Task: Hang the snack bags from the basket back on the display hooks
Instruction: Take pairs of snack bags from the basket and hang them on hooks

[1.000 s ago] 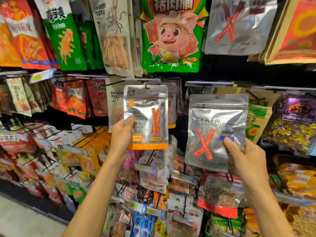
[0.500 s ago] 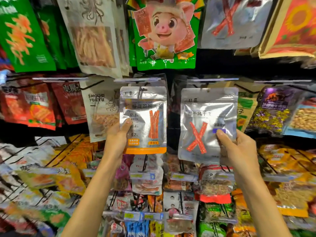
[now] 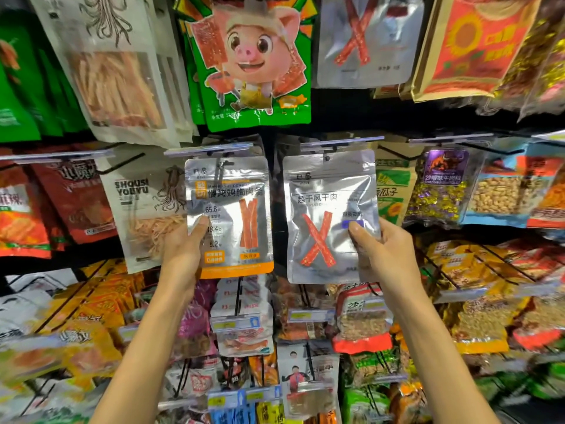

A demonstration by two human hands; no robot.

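A display rack (image 3: 342, 141) of black hooks carries hanging snack bags (image 3: 250, 56) in crowded rows; lower rows blur.

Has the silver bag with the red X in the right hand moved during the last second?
Yes. Judged against the hook rail above it, the silver bag has gone left and up; its top edge now sits just below the rail.

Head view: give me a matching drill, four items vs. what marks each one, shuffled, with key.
Items:
1. left hand
2. right hand
3. pig bag
4. squid bag

Marks:
A. green, upper row
B. grips the silver bag with the red X
C. white, left of both held bags
D. grips the silver bag with the orange bottom strip

Pairs: 1-D, 2-B, 3-A, 4-C
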